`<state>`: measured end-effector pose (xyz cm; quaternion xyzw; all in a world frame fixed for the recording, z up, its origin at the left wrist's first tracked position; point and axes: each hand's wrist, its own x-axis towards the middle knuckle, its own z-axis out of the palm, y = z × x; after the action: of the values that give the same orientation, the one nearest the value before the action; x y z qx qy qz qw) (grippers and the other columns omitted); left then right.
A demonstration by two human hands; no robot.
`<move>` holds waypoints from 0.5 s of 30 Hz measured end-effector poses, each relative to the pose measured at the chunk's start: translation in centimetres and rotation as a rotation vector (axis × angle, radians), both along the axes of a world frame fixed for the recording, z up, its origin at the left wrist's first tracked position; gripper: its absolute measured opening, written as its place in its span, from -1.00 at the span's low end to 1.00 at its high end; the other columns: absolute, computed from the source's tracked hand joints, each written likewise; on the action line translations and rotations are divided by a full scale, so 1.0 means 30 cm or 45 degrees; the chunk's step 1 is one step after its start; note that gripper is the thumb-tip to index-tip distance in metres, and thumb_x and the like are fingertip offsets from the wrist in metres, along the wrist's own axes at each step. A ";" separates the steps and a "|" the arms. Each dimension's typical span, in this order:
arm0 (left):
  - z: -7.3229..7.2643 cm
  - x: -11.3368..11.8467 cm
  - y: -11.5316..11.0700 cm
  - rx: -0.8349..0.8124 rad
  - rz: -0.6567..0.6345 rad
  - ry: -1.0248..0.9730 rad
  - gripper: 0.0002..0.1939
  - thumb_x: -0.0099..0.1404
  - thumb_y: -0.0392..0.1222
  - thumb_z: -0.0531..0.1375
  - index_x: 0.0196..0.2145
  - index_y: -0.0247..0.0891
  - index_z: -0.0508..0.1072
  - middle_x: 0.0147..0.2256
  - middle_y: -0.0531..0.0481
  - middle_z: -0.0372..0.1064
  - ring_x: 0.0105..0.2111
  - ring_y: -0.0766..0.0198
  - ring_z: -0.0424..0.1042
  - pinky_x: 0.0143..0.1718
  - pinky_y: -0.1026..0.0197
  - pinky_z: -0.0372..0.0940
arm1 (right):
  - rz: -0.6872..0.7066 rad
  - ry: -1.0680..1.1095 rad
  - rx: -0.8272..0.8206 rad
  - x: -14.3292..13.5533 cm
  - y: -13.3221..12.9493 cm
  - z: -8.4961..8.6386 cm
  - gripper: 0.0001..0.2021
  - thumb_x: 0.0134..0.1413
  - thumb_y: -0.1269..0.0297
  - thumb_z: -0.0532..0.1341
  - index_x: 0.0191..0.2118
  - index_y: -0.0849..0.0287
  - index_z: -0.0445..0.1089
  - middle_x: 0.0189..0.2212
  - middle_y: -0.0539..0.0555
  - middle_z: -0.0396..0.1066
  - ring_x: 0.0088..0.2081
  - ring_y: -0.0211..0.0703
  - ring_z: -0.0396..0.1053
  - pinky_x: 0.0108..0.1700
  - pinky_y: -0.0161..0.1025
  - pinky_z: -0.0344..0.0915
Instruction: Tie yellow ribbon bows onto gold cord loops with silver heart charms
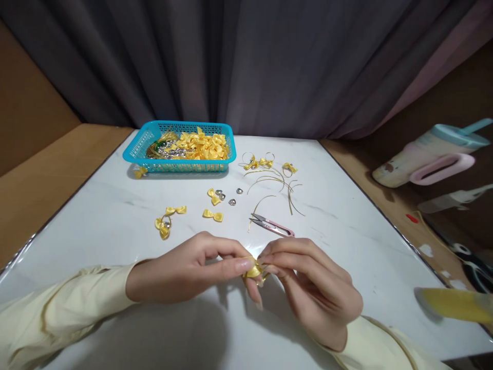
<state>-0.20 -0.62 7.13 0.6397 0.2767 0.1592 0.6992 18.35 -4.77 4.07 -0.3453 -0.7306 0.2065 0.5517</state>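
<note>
Worktop: smooth, glossy, white with grey marbling.
Basket: perforated blue plastic.
Bow in my left hand: shiny yellow, satin-like cloth.
Snips: grey metal blades, pink handle.
Curtain: dark, matt, softly folded cloth.

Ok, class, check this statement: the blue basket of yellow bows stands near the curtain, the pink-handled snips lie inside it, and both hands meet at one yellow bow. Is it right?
The snips' place is wrong: the head view shows the pink-handled snips on the white tabletop, outside the blue basket, just beyond the right hand. The rest stands.
</note>
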 end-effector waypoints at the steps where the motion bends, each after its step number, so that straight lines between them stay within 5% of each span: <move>1: -0.003 0.001 -0.001 -0.019 0.001 -0.019 -0.75 0.35 -0.26 0.02 -0.32 -0.32 0.49 -0.33 -0.03 0.50 -0.27 0.29 0.42 -0.16 0.28 0.26 | -0.005 -0.014 0.007 0.001 0.000 -0.001 -0.71 -0.01 0.69 0.12 -0.28 0.20 0.44 -0.39 0.08 0.40 -0.37 -0.22 0.39 -0.42 -0.29 0.36; 15: -0.010 0.012 0.003 -0.277 0.013 -0.098 -0.73 0.36 -0.27 0.02 -0.34 -0.34 0.50 -0.41 -0.02 0.54 -0.32 0.31 0.46 -0.21 0.30 0.26 | 0.030 -0.054 0.100 0.008 0.003 -0.016 -0.64 -0.04 0.73 0.06 -0.22 0.22 0.43 -0.37 0.09 0.41 -0.37 -0.23 0.40 -0.43 -0.29 0.36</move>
<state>0.17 -0.51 6.83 0.5522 0.2685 0.1563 0.7737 18.59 -4.70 3.58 -0.3191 -0.7536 0.1769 0.5468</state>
